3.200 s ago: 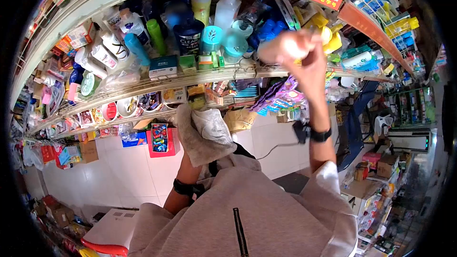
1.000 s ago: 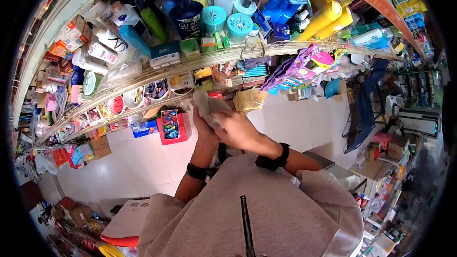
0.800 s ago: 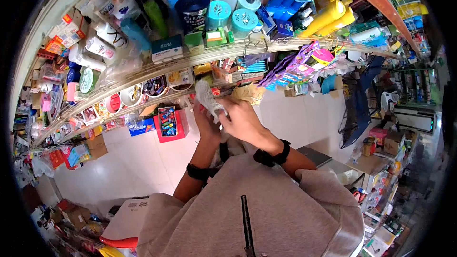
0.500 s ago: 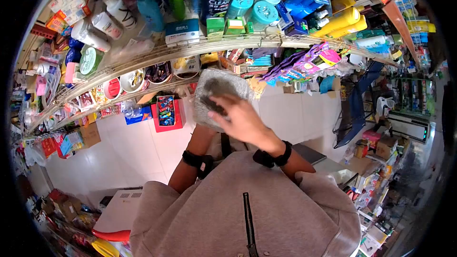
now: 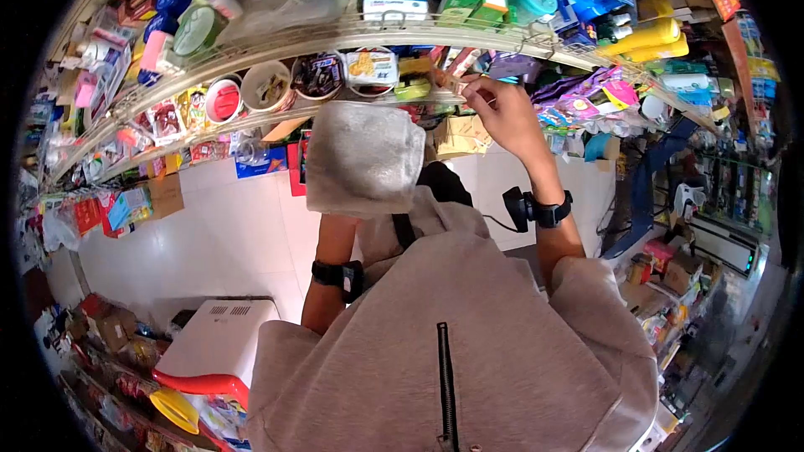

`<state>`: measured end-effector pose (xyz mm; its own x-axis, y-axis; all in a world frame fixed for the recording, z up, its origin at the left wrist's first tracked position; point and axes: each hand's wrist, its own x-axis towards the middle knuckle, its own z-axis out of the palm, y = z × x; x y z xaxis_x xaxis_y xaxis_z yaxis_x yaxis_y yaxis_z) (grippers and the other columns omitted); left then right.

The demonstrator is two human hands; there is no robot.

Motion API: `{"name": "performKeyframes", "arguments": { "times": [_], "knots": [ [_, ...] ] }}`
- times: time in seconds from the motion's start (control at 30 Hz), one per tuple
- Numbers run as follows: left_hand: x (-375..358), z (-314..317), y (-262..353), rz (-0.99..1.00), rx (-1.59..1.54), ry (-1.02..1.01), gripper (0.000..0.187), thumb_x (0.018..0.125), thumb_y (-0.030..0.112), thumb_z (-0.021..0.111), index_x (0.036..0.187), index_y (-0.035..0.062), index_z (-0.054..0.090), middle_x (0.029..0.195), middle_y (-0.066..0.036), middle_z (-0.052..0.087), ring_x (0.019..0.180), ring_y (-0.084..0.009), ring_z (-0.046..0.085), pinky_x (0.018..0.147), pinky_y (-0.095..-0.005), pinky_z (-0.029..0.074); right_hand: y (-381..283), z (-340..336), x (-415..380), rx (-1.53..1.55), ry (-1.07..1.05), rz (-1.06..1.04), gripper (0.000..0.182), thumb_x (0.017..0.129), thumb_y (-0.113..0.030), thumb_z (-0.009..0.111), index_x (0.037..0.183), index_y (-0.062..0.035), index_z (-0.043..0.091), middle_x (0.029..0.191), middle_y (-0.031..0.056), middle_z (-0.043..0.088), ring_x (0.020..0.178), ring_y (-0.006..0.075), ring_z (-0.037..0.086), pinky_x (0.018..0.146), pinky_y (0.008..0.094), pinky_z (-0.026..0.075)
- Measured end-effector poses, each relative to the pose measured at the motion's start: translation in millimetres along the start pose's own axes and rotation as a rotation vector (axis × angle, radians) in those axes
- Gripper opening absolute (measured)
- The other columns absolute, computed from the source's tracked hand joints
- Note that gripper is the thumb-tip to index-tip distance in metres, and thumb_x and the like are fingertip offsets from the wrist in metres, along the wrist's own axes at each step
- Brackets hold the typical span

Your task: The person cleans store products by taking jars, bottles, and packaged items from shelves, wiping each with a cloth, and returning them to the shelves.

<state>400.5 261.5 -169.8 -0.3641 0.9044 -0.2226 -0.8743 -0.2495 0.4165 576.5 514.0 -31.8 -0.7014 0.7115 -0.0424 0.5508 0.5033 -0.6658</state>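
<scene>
A folded grey cloth rests over my left hand, held up in front of the shelf. The cloth covers the fingers of that hand; only its base and the wrist show. My right hand reaches to the lower shelf, thumb and fingers pinched together on a small brownish thing whose kind I cannot make out. Just left of it are a yellow-green pack and a tub with a white-and-orange packet. Below the right hand sits an open cardboard box.
Along the upper shelf stand bottles, a blue-and-white box and green boxes. Round tubs of small packets line the lower shelf. Purple packets hang at right. A white-and-red appliance stands behind on the left.
My right hand has left the cloth and moved right and forward to the lower shelf. The cloth has shifted left, and its dark patch no longer shows. The view has turned slightly.
</scene>
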Motion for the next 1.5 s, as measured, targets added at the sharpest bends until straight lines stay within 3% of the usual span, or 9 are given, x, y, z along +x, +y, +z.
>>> {"name": "performKeyframes", "arguments": {
  "times": [0.2, 0.4, 0.47, 0.67, 1.1, 1.2, 1.27, 1.33, 1.5],
  "knots": [
    [-61, -16, 32, 0.08, -0.056, 0.179, 0.044, 0.099, 0.028, 0.053, 0.136, 0.0063, 0.048, 0.139, -0.011, 0.052, 0.125, -0.0218, 0.052, 0.106, -0.0348, 0.043, -1, 48, 1, -0.193, -0.127, -0.138, 0.027, 0.09, -0.023, 0.063, 0.087, 0.0034, 0.069, 0.072, 0.0221, 0.064, 0.073, 0.0383, 0.065, 0.067, 0.0438, 0.049],
    [-58, -20, 52, 0.151, -0.057, 0.189, 0.045, 0.099, 0.03, 0.053, 0.136, 0.0061, 0.048, 0.139, -0.011, 0.053, 0.125, -0.0223, 0.053, 0.105, -0.0355, 0.044, -6, 80, 15, -0.213, 0.013, -0.261, 0.029, 0.088, -0.018, 0.066, 0.11, 0.0001, 0.066, 0.117, 0.0218, 0.064, 0.084, 0.0377, 0.067, 0.08, 0.0436, 0.053],
    [-53, -19, 56, 0.16, -0.054, 0.18, 0.045, 0.099, 0.03, 0.053, 0.136, 0.0061, 0.048, 0.138, -0.011, 0.053, 0.124, -0.0224, 0.053, 0.105, -0.0357, 0.044, -38, 66, 27, -0.19, 0.152, -0.303, 0.036, 0.088, -0.016, 0.065, 0.12, -0.0008, 0.06, 0.139, 0.019, 0.049, 0.112, 0.0408, 0.058, 0.091, 0.0456, 0.052],
    [-33, -15, 61, 0.172, -0.038, 0.153, 0.046, 0.099, 0.032, 0.053, 0.136, 0.006, 0.048, 0.138, -0.011, 0.054, 0.124, -0.0229, 0.054, 0.105, -0.0365, 0.044, -54, 47, 67, -0.422, 0.19, -0.433, 0.036, 0.089, -0.016, 0.066, 0.122, -0.0074, 0.058, 0.147, 0.0108, 0.044, 0.098, 0.0342, 0.066, 0.083, 0.0438, 0.055],
    [-23, 3, 62, 0.168, -0.012, 0.173, 0.048, 0.098, 0.035, 0.053, 0.136, 0.0057, 0.048, 0.136, -0.011, 0.055, 0.122, -0.0239, 0.055, 0.105, -0.038, 0.044, -58, 36, 85, -0.241, 0.024, -0.212, 0.022, 0.088, -0.018, 0.063, 0.105, -0.0033, 0.065, 0.135, 0.0209, 0.053, 0.104, 0.0425, 0.062, 0.09, 0.0491, 0.05],
    [-13, 5, 50, 0.169, -0.003, 0.163, 0.049, 0.098, 0.035, 0.053, 0.136, 0.0056, 0.048, 0.136, -0.011, 0.056, 0.122, -0.0242, 0.055, 0.105, -0.0384, 0.044, -44, 50, 83, -0.202, 0.254, -0.382, 0.03, 0.089, -0.018, 0.061, 0.114, -0.0006, 0.063, 0.136, 0.0277, 0.049, 0.118, 0.0437, 0.056, 0.1, 0.0475, 0.047],
    [-3, 7, 41, 0.166, 0.0, 0.152, 0.049, 0.098, 0.036, 0.053, 0.136, 0.0056, 0.048, 0.136, -0.011, 0.056, 0.122, -0.0243, 0.056, 0.105, -0.0386, 0.044, -54, 46, 65, -0.115, 0.237, -0.287, 0.034, 0.09, -0.016, 0.06, 0.121, -0.0024, 0.061, 0.138, 0.0263, 0.049, 0.115, 0.0424, 0.059, 0.094, 0.0472, 0.052],
    [8, 8, 35, 0.158, -0.002, 0.136, 0.049, 0.098, 0.036, 0.053, 0.136, 0.0055, 0.048, 0.135, -0.011, 0.056, 0.121, -0.0245, 0.056, 0.105, -0.0389, 0.045, -71, 41, 42, -0.095, 0.221, -0.3, 0.025, 0.091, -0.013, 0.059, 0.113, -0.0038, 0.064, 0.118, 0.0172, 0.06, 0.085, 0.0333, 0.066, 0.074, 0.0415, 0.057],
    [37, 17, 24, 0.13, 0.019, 0.109, 0.05, 0.098, 0.037, 0.054, 0.136, 0.0054, 0.048, 0.135, -0.01, 0.057, 0.121, -0.0249, 0.056, 0.105, -0.0395, 0.045, -62, 66, -6, 0.058, -0.187, -0.288, 0.023, 0.092, -0.019, 0.062, 0.111, -0.0057, 0.063, 0.097, 0.0136, 0.067, 0.08, 0.0332, 0.067, 0.07, 0.0428, 0.054]
  ]
}}
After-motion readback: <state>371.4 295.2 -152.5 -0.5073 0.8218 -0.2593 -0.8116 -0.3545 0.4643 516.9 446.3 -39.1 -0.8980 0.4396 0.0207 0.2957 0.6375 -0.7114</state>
